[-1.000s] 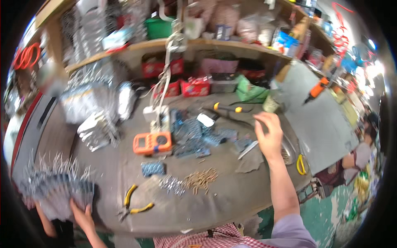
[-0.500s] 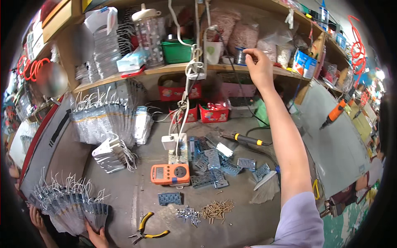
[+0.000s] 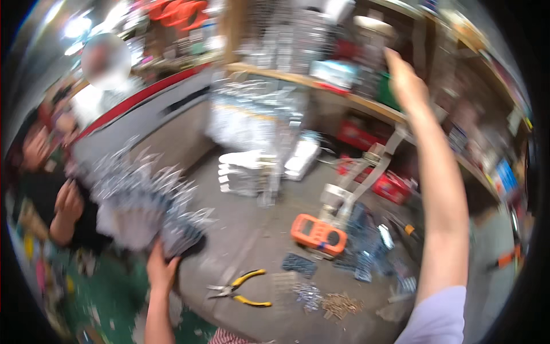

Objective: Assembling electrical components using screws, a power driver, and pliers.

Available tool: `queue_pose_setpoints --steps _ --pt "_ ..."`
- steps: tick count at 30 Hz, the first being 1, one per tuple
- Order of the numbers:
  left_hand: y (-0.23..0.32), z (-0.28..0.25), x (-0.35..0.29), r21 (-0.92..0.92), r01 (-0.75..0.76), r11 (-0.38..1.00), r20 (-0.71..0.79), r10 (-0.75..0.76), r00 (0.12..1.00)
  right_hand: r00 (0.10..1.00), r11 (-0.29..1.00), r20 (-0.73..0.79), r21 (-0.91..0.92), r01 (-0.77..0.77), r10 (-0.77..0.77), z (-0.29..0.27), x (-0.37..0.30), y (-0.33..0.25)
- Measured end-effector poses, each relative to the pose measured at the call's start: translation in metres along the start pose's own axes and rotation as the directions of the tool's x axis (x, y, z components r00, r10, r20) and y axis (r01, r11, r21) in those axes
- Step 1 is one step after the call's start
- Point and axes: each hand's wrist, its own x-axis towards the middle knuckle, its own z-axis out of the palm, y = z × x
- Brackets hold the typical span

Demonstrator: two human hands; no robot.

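Much of the picture is smeared by motion. At the left, my left hand point(image 3: 161, 266) grips the lower edge of a fanned bundle of clear-bagged flat parts with white wires point(image 3: 134, 221), its thumb apart at the side. My right arm reaches up toward the shelf. My right hand point(image 3: 408, 83) is raised in front of a green bin point(image 3: 387, 92), near a lidded clear jug point(image 3: 372, 34). Its fingers are too blurred to tell whether they hold anything. On the bench lie yellow-handled pliers point(image 3: 238, 288), nearest to my left hand.
An orange meter point(image 3: 318, 234) stands mid-bench beside blue metal plates point(image 3: 362, 241). In front are small nuts point(image 3: 308, 297) and brass-coloured screws point(image 3: 342, 305). More bagged parts point(image 3: 246, 123) stand at the back. Another person's hand point(image 3: 69, 199) is at the far left. A wooden shelf point(image 3: 321, 85) crosses behind.
The view has swung left, so the bench appears further right. My right hand has moved left along the shelf, from the wire spool to the green bin. My left hand stays at the bundle.
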Motion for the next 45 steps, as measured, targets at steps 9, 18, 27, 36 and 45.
queue_pose_setpoints --steps 9,18,27,36,45 --pt "0.034 -0.040 -0.014 0.107 -0.223 0.969 -0.275 0.245 0.930 0.886 0.938 -0.352 0.054 0.342 -0.303 -0.023 -0.034 0.003" --pt "0.100 -0.087 -0.022 -0.638 -0.459 0.618 -0.161 0.476 0.864 0.435 0.348 0.400 0.917 -0.197 -0.807 -0.077 -0.242 -0.278" --pt "-0.037 -0.132 0.053 -0.985 -0.144 0.096 -0.168 -0.345 0.923 0.483 0.452 0.477 0.875 -0.176 -0.734 -0.093 -0.273 -0.258" --pt "-0.161 -0.132 0.077 -0.913 -0.406 0.039 -0.399 -0.295 0.868 0.590 0.780 0.728 0.574 -0.249 -0.348 -0.065 -0.322 -0.102" --pt "-0.044 -0.130 0.116 -0.725 -0.372 0.580 -0.382 0.111 0.917 0.759 0.887 0.603 0.174 -0.428 0.248 -0.076 -0.350 0.027"
